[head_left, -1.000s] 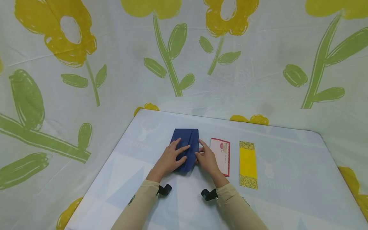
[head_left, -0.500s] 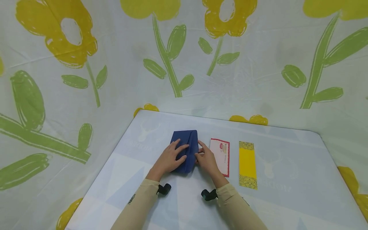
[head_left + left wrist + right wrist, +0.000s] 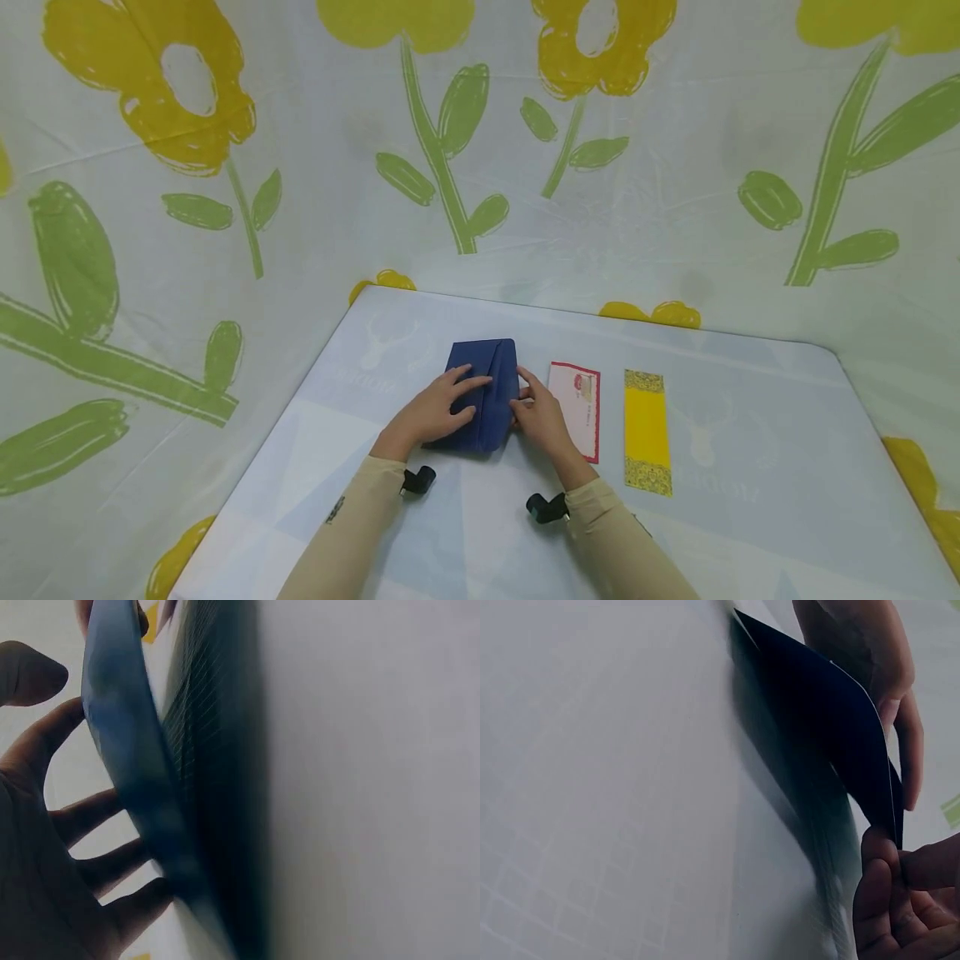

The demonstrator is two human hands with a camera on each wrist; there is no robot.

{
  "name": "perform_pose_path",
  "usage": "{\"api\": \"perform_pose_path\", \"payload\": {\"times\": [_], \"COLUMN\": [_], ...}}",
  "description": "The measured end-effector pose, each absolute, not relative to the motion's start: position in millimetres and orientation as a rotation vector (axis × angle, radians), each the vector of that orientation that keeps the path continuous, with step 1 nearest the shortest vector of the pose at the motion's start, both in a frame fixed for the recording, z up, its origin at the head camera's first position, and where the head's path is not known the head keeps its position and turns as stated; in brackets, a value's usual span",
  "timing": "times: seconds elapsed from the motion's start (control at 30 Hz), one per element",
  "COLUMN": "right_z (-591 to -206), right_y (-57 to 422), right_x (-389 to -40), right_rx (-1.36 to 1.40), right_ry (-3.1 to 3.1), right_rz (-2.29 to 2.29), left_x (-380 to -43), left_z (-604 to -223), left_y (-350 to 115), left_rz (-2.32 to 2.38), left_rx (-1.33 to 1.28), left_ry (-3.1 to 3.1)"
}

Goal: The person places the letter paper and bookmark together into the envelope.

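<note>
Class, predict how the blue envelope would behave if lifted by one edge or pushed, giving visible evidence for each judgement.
The blue envelope would probably flex, since it curves in both wrist views. It is likely light, as the right hand pinches what looks like a thin edge. Pushed, it might slide rather than roll, being broad and flat.

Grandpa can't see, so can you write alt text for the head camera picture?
A person's left grip touches a blue envelope while the right grip pinches its edge. Beyond, rightward, lie a red-bordered card and a yellow strip.
</note>
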State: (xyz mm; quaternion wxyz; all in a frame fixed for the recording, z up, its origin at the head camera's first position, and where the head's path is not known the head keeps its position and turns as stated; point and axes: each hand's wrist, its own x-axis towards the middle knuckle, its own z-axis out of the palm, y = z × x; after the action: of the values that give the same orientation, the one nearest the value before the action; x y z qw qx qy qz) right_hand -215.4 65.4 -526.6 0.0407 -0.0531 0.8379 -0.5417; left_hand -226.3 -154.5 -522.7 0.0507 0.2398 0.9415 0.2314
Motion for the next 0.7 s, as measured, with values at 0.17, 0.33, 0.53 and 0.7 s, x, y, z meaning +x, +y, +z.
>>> {"api": "perform_pose_path", "payload": {"times": [0.17,0.33,0.53,0.7], "right_z": [-526,-526,-526,-526], "right_y": [65,65,64,64], "right_x": [-216,-216,-217,-217], "right_rx": [-0.160,-0.144,-0.150,-0.145], "right_ry": [2.558,2.584,2.576,2.589], "right_rz": [-1.666,-1.614,-1.635,-1.622], "left_x": [-230,-233,-235,-238], "left_z": [-517,-515,-515,-517], "left_y": [-157,-158,-158,-159], "left_rz": [0.649,0.632,0.615,0.600], "left_rx": [0.733,0.728,0.761,0.755], "left_ry": [2.829,2.808,2.802,2.791]}}
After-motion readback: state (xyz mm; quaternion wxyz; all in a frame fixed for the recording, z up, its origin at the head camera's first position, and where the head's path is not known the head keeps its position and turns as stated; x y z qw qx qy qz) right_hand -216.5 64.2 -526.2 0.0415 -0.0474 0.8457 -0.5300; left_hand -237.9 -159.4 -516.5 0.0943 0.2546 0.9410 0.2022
